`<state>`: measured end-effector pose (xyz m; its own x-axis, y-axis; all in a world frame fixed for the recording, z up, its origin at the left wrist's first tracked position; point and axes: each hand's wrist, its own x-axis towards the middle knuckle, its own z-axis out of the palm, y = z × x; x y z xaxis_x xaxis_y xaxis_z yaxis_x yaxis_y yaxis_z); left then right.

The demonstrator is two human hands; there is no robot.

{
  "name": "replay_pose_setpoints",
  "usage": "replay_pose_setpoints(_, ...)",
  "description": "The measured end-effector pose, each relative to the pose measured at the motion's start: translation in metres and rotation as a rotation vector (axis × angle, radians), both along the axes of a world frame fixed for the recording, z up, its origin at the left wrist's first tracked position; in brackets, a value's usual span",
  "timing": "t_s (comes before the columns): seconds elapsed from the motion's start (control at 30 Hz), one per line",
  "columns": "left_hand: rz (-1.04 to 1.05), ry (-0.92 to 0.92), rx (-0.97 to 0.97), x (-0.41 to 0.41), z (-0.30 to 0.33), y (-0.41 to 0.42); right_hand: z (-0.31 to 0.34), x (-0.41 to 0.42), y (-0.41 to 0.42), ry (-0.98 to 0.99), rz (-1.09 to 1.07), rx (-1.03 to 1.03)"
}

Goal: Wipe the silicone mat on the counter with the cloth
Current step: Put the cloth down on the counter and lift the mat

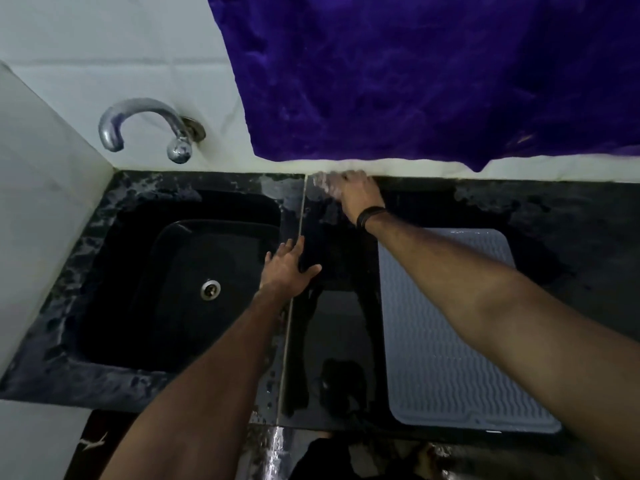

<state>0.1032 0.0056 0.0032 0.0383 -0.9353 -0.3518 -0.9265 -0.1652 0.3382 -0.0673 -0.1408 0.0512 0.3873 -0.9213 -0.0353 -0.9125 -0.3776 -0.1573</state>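
two bare hands reach over the dark counter (pixel 332 327). right hand (pixel 353 194) is at the back edge by the wall, grasping a pale, blurred cloth (pixel 323 183). left hand (pixel 289 268) lies released, fingers spread flat beside the black sink (pixel 180 282). grey ribbed rectangular silicone mat (pixel 446 358) lies flat under the right forearm.

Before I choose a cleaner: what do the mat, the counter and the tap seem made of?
Mat: pale grey, matte, wavy ribbed surface, rounded corners; looks like soft silicone or rubber.
Counter: black, glossy, reflective, pale seam line; probably polished stone, perhaps granite.
Tap: curved, shiny and silvery; likely chromed metal.
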Motion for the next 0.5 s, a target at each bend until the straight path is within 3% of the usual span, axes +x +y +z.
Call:
replay_pose_setpoints(0.1, -0.021, 0.017, -0.011, 0.002, -0.008, -0.008, -0.036, 0.003, 0.023, 0.179, 0.047, 0.326)
replay_pose_setpoints(0.23, -0.046, 0.048, -0.037, 0.003, -0.013, -0.016, -0.051, 0.003, 0.033, 0.0, -0.104, 0.299)
replay_pose_setpoints(0.4, -0.059, 0.08, -0.058, -0.004, -0.017, -0.023, -0.05, 0.003, 0.021, 0.104, -0.142, 0.523)
replay_pose_setpoints(0.5, -0.043, 0.122, -0.096, -0.018, -0.019, -0.018, -0.047, -0.008, 0.029, -0.068, -0.192, 0.427)
